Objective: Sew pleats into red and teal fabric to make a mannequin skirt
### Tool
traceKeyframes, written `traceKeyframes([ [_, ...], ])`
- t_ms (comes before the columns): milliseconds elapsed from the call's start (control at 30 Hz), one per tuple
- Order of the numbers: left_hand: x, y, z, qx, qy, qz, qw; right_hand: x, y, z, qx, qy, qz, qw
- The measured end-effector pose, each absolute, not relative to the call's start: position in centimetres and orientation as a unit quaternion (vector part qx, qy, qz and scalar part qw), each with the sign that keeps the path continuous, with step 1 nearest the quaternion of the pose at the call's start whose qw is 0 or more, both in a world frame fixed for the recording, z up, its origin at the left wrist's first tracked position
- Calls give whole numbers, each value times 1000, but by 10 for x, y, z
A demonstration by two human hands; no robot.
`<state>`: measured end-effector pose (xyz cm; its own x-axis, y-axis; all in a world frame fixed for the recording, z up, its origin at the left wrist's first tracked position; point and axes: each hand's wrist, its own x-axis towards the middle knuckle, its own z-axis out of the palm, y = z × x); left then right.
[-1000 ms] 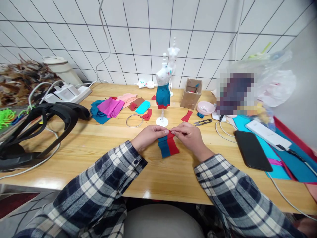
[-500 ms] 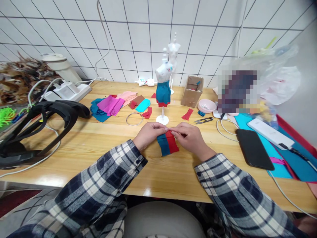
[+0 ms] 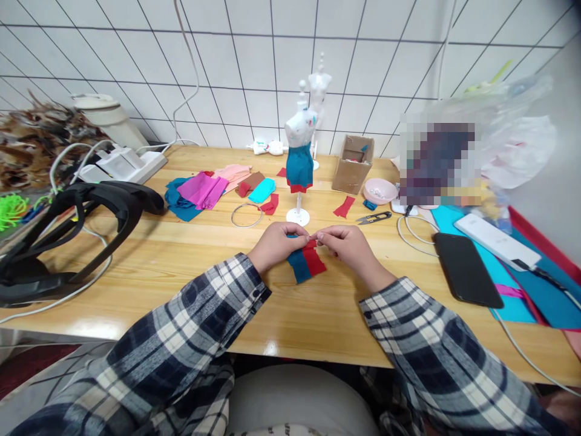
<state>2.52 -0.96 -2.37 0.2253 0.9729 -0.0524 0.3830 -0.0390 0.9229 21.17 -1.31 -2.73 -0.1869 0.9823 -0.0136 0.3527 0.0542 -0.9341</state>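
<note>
A small piece of fabric, teal on its left half and red on its right, hangs over the table in front of the mini dress form. My left hand is closed on its upper edge, thumb against index finger. Close beside, my right hand makes a pinch at the red top corner; whatever is between those fingertips is too small to make out. Just beyond the hands stands a white mini dress form wearing a teal skirt with a red hem.
Fabric scraps and a metal ring lie left. Thread snips, a pink bowl and a cardboard box are to the right. A phone rests farther right; a black headset sits far left.
My right hand has shifted slightly, its fingertips now a little more apart from the fabric's red part. My left hand keeps its pinch. The view has tilted slightly.
</note>
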Motion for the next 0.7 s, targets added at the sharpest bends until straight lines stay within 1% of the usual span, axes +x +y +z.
traceKeyframes([
  [67,26,-10,-22,638,528,330,453,211,-13,-28,-531,-623,451,356],
  [100,26,-10,-22,634,528,332,457,211,-14,-28,-532,-635,425,364],
  [200,26,-10,-21,627,528,340,461,212,-16,-27,-526,-696,290,394],
  [267,26,-10,-21,627,527,347,457,215,-16,-27,-526,-709,242,403],
  [333,25,-10,-22,628,522,355,455,217,-14,-27,-535,-696,269,397],
  [433,24,-10,-24,640,514,350,452,218,-12,-28,-517,-669,396,358],
  [500,24,-11,-24,656,511,342,438,216,-11,-29,-492,-655,458,346],
  [600,25,-12,-23,673,514,337,411,214,-10,-31,-497,-643,458,361],
  [700,25,-13,-23,680,515,328,405,215,-9,-32,-507,-628,468,361],
])
